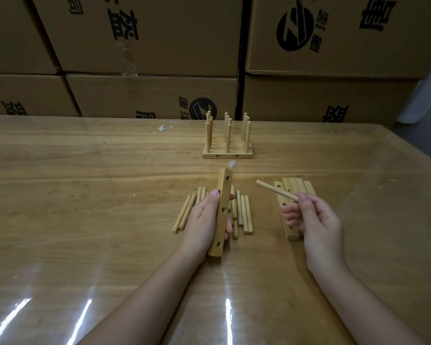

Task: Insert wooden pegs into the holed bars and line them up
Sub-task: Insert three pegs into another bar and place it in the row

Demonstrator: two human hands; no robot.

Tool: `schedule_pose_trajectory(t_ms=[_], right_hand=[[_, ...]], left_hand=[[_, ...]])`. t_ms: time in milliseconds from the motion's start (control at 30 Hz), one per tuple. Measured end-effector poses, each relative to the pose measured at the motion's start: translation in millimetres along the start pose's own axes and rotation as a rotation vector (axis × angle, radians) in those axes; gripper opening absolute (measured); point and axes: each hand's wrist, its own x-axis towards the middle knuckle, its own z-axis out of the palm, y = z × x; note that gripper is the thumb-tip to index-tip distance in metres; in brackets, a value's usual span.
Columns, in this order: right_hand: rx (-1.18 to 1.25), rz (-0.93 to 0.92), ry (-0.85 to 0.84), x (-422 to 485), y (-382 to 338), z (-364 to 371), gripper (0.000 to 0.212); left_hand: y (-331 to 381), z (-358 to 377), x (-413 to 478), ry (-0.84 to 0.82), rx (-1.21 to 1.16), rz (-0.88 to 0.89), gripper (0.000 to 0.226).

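Left hand [207, 217] grips upright bar [221, 212]; right hand [314, 220] pinches tilted peg [276, 191].

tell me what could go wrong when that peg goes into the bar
The right hand pinches the peg at its near end, so the long free tip may wobble past a hole. The left hand holds the holed bar up over the loose pegs; a hard push might twist it in the grip.

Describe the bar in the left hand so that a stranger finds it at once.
On the wooden table, find the loose pegs. Over them the left hand holds one bar. Only this bar is held; the stacked bars beside it and the pegged bars behind are not.
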Motion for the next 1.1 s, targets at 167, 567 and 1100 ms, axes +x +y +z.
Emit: schedule_pose_trajectory(t_ms=[167,567,1100], right_hand=[[0.035,0.006,-0.028,-0.1,-0.3,0.2,0.014],[-0.024,-0.078,-0.122,-3.8,5.3,5.1,0.014],[-0.440,-0.344,-0.156,-4.4,4.2,1.7,0.022]], left_hand=[[-2.1,-1.7,1.1,-0.033,0.024,-0.015,0.044],[-1.7,-3.2,-1.3,-0.098,0.113,-0.013,0.039],[-1.9,-0.7,-4.6,-0.146,0.116,0.059,0.038]])
